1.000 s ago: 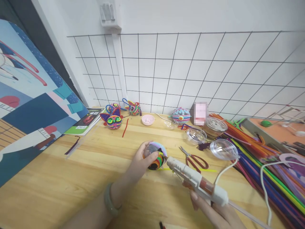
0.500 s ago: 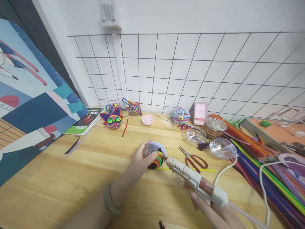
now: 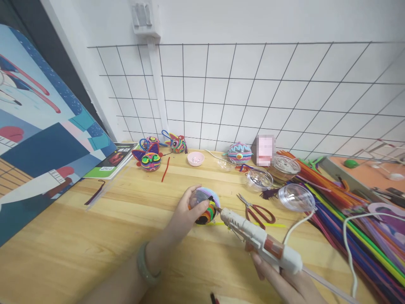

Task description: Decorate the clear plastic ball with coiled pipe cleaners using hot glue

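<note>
My left hand [image 3: 190, 207] is closed round a ball [image 3: 206, 216] partly covered in colourful pipe cleaners, with bare clear plastic on its upper left. In my right hand [image 3: 275, 272] is a white hot glue gun [image 3: 253, 232], a clear glue stick coming out of its back end. The gun's nozzle points left and meets the ball's right side; whether it touches, I cannot tell. Under and beside the ball lies a yellow pipe cleaner [image 3: 275, 225]. Red-handled scissors [image 3: 257, 211] lie partly open just behind the gun. Part of the ball is hidden by my fingers.
Finished pipe-cleaner animals [image 3: 150, 160] stand at the back left, and a striped ball [image 3: 239, 153] further right. A pink dish [image 3: 195, 158] sits between them. Clear plastic half-shells [image 3: 296, 197] and bundled pipe cleaners [image 3: 341, 228] fill the right side. The gun's white cord [image 3: 348, 245] loops there.
Almost nothing differs. The whole view has shifted very slightly, while both hands, the ball and the glue gun keep the same placement relative to each other.
</note>
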Demonstrator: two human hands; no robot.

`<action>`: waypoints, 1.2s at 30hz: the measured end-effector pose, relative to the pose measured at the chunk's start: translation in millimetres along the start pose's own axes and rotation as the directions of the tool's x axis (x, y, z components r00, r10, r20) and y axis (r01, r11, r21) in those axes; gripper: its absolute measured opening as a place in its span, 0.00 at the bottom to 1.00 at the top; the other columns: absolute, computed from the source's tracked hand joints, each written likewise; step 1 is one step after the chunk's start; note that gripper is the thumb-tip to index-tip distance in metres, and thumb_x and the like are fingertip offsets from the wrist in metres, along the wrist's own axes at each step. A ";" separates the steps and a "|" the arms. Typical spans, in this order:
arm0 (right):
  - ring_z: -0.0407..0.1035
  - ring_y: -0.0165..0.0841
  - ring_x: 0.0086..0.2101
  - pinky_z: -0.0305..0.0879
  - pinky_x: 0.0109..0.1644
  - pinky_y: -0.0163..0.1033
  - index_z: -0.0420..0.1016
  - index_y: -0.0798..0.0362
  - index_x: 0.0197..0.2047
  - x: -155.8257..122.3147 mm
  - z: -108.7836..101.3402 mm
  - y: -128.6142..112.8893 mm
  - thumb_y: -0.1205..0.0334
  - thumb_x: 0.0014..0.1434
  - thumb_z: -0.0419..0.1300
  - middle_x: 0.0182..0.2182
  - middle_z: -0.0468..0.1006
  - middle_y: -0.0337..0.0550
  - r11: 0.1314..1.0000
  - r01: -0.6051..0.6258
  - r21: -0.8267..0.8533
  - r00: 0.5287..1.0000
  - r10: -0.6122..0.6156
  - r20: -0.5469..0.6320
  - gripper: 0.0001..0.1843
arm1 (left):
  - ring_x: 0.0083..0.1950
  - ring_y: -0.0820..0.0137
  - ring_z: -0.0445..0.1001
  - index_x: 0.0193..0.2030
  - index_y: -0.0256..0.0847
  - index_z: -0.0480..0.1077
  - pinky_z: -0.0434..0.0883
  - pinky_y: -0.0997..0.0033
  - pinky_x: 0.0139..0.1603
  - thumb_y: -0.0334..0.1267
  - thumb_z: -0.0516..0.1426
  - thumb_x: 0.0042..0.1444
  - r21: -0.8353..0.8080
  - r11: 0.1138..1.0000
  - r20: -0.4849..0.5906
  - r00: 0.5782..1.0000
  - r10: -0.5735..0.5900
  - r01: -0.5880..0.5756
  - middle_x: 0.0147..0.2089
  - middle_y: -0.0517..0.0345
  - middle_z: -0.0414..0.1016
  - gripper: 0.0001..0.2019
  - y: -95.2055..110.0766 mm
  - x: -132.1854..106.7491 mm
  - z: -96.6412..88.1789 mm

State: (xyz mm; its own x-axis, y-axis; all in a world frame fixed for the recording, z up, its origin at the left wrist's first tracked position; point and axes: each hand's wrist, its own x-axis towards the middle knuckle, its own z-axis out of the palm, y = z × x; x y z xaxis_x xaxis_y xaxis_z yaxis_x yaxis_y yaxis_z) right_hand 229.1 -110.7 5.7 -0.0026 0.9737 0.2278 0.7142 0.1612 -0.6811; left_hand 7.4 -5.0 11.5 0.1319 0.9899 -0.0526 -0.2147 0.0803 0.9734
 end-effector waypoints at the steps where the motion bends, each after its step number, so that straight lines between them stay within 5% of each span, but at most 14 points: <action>1: 0.77 0.40 0.32 0.76 0.36 0.37 0.78 0.47 0.43 0.0 -0.2 0.0 0.45 0.55 0.58 0.33 0.83 0.43 1.000 -0.005 0.006 1.000 0.004 0.025 0.19 | 0.50 0.62 0.71 0.51 0.39 0.64 0.67 0.66 0.49 0.42 0.63 0.44 0.005 1.000 0.000 1.000 0.004 -0.004 0.47 0.51 0.73 0.26 -0.2 0.1 -0.2; 7: 0.77 0.40 0.33 0.76 0.36 0.37 0.78 0.47 0.41 0.8 -1.1 0.0 0.45 0.58 0.54 0.34 0.83 0.44 0.999 -0.027 0.025 0.990 0.024 0.141 0.19 | 0.51 0.63 0.71 0.52 0.40 0.63 0.67 0.66 0.50 0.42 0.62 0.46 0.023 1.000 0.023 1.000 0.017 -0.018 0.49 0.51 0.72 0.26 -1.2 0.1 -1.5; 27: 0.77 0.41 0.38 0.75 0.42 0.38 0.77 0.48 0.46 -1.2 0.2 2.1 0.44 0.57 0.56 0.37 0.82 0.46 0.998 -0.058 0.022 0.991 0.055 0.118 0.22 | 0.52 0.63 0.68 0.55 0.39 0.59 0.65 0.65 0.53 0.43 0.60 0.50 -0.006 1.000 0.037 0.999 0.014 -0.014 0.51 0.50 0.70 0.27 -6.4 3.5 -5.4; 36: 0.73 0.37 0.32 0.72 0.37 0.32 0.70 0.49 0.22 5.1 -7.7 8.3 0.47 0.60 0.53 0.25 0.76 0.42 0.999 0.027 0.048 0.984 -0.035 0.177 0.21 | 0.48 0.65 0.71 0.49 0.40 0.65 0.68 0.68 0.47 0.40 0.63 0.48 -0.202 0.979 -0.015 0.999 -0.046 0.042 0.47 0.52 0.73 0.21 -8.2 9.3 -6.8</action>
State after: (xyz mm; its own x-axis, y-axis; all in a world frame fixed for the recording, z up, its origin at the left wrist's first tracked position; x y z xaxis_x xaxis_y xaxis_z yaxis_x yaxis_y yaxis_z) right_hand 240.4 -105.7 6.6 -0.1512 0.9806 0.1247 0.6798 0.1948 -0.7071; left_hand 3.8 4.4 1.5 0.1271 0.9868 -0.1004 -0.3996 0.1436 0.9054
